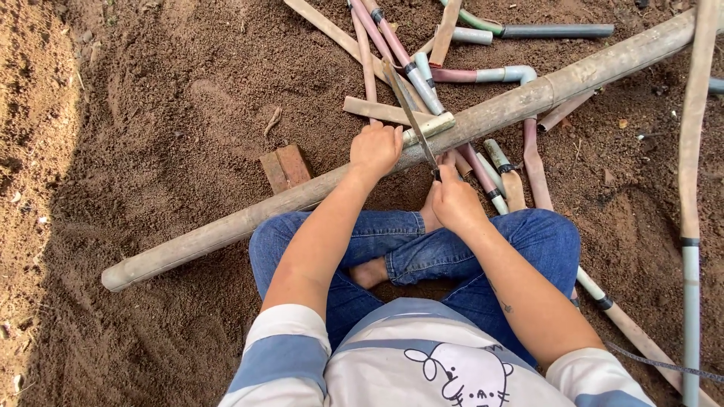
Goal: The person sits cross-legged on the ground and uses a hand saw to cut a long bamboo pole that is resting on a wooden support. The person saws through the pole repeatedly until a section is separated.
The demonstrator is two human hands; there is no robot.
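The left hand (375,148) presses closed on the long pole (302,197), which lies across the soil (151,113) before the knees. The right hand (455,202) is clamped on a saw (411,117); its handle is hidden in the fist

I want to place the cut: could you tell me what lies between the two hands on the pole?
In the head view, the saw blade crosses the pole between left hand and right hand.

A long pole (226,230) lies across the knees; a brick (286,167) behind it, cut pipes (483,75) beyond
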